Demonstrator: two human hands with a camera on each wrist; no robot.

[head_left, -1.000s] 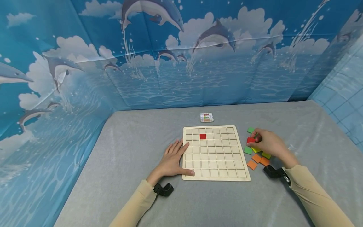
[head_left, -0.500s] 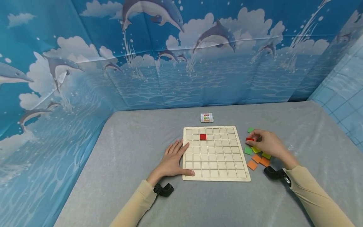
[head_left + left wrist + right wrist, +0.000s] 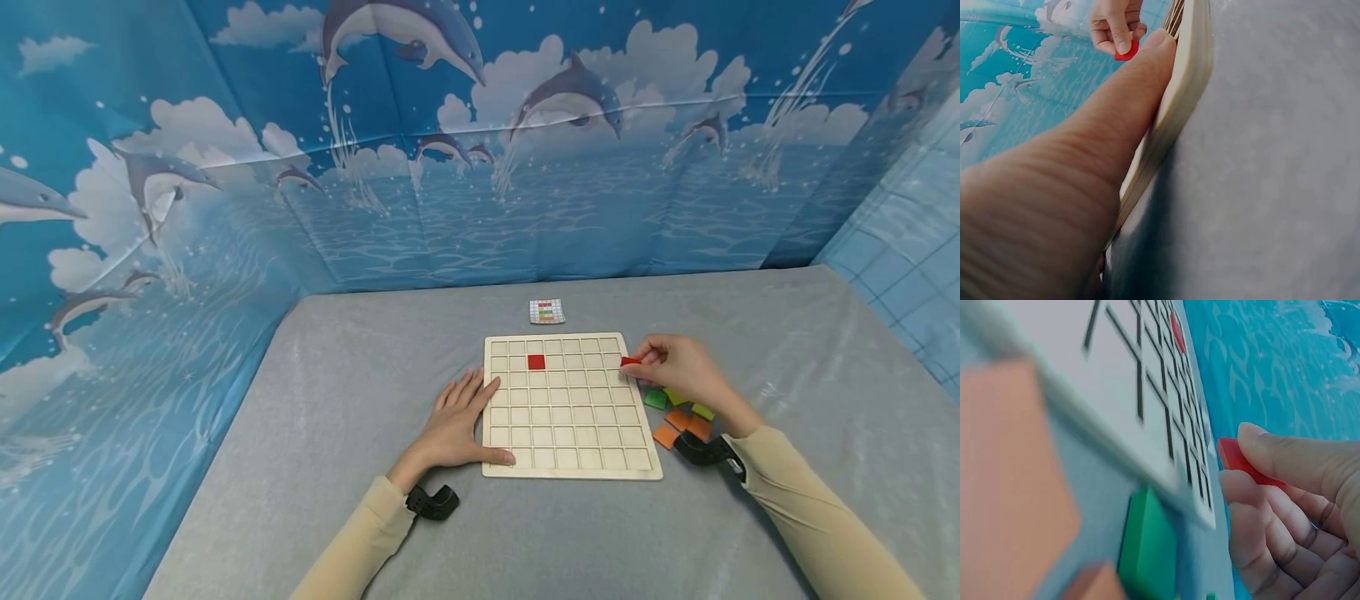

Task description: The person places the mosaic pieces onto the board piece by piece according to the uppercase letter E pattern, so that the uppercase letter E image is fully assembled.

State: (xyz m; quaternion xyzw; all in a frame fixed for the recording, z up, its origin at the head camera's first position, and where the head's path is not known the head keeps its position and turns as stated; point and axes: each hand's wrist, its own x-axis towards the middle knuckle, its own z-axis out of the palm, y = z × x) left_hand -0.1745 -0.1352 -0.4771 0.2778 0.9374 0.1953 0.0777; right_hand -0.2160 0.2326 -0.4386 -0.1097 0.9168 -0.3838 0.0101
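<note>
A wooden grid board (image 3: 577, 414) lies on the grey tabletop, one red tile (image 3: 536, 362) set in a cell of its second row. My left hand (image 3: 453, 429) rests along the board's left edge, fingers spread and thumb over the front left corner. Between thumb and fingers, my right hand (image 3: 686, 371) pinches another red tile (image 3: 1244, 464). That tile overlaps the board's right edge in the head view. In the left wrist view the thumb (image 3: 1129, 87) lies on the board's rim, and the pinched tile shows beyond it.
Right of the board lie loose tiles: a green tile (image 3: 656, 398), orange tiles (image 3: 665, 435) and yellow tiles (image 3: 703, 412), partly under my right wrist. A small card (image 3: 547, 312) with a coloured grid pattern sits behind the board. A dolphin-print curtain (image 3: 480, 208) hangs behind the table.
My right hand has lifted the red tile from the loose pile and moved it left to the board's right edge. The left hand has stayed in place.
</note>
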